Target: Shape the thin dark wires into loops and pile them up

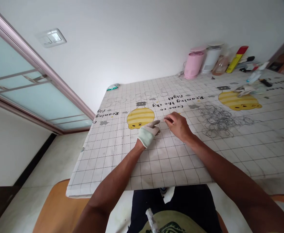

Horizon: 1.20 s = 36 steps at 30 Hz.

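Note:
My left hand [148, 132] wears a pale glove with grey fingers. Its index finger points to the right and the other fingers are curled in; whatever it holds is too small to make out. Close beside it, just over the table, my bare right hand [178, 125] pinches thumb and forefinger together on something too fine to name. A tangled pile of thin dark wire-like loops [216, 121] lies to the right of my right hand. Beyond my hands, faint thin loops [132, 97] are laid out in rows on the checked tablecloth [156, 168].
Along the wall stand a pink cylinder [194, 63], a white cylinder [211, 59], a bottle [220, 65] and a yellow can with a red cap [237, 60]. A clear spray bottle [257, 73] and a crumpled glove [247, 89] are at the right. A green-edged item [113, 87] lies at the far left corner.

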### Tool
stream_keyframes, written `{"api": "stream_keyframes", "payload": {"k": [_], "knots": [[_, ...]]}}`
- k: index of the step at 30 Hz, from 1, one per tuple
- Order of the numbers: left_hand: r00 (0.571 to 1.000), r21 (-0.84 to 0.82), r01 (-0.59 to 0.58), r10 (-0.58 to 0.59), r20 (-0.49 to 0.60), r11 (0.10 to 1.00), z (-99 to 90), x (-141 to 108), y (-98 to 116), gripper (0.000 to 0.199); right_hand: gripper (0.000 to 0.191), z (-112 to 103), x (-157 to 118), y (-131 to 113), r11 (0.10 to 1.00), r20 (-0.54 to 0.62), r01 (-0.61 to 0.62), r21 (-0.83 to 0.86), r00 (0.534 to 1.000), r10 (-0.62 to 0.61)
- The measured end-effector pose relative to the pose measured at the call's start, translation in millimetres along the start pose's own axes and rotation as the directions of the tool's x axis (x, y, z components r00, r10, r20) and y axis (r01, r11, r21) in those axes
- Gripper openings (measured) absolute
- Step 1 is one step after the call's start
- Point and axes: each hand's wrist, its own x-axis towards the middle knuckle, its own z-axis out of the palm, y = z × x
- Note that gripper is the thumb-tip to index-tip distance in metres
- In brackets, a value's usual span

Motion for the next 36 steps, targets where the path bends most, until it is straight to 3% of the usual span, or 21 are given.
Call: {"api": "stream_keyframes", "payload": {"k": [2, 5, 12, 17, 21, 28, 33, 36], "knots": [[1.000, 0.092, -0.030, 0.030, 0.003, 0.995, 0.3, -3, 2, 0.056, 0.016, -2, -1, 0, 0.986, 0.028, 0.128, -0.107, 0.992, -0.126], [0.998, 0.248, -0.047, 0.056, -0.031, 0.968, 2.4, -8, 6, 0.056, 0.022, -5, -1, -3, 0.952, 0.079, 0.231, -0.202, 0.973, -0.219], [0.991, 0.463, -0.064, 0.110, -0.072, 0.884, 16.6, -15, -5, 0.056, 0.031, 1, -4, -7, 0.889, 0.129, 0.313, -0.336, 0.950, -0.286], [0.991, 0.502, -0.026, 0.089, -0.101, 0.865, 24.6, -10, -13, 0.060, 0.035, 10, -3, -11, 0.881, 0.131, 0.313, -0.355, 0.949, -0.285], [0.992, 0.447, -0.019, 0.073, -0.104, 0.894, 21.4, -9, -5, 0.059, 0.032, 11, 2, -13, 0.905, 0.137, 0.292, -0.309, 0.956, -0.261], [0.984, 0.293, -0.095, 0.134, -0.114, 0.951, 19.2, -5, 5, 0.034, 0.026, 10, 3, -17, 0.948, 0.092, 0.244, -0.203, 0.969, -0.230], [0.968, 0.339, -0.129, 0.192, -0.162, 0.932, 17.7, 2, 1, 0.019, 0.022, 13, -2, -18, 0.957, 0.076, 0.233, -0.172, 0.972, -0.223], [0.963, 0.358, -0.142, 0.212, -0.167, 0.923, 17.1, 3, 1, 0.021, 0.021, 17, -3, -17, 0.962, 0.073, 0.215, -0.169, 0.976, -0.205]]}}
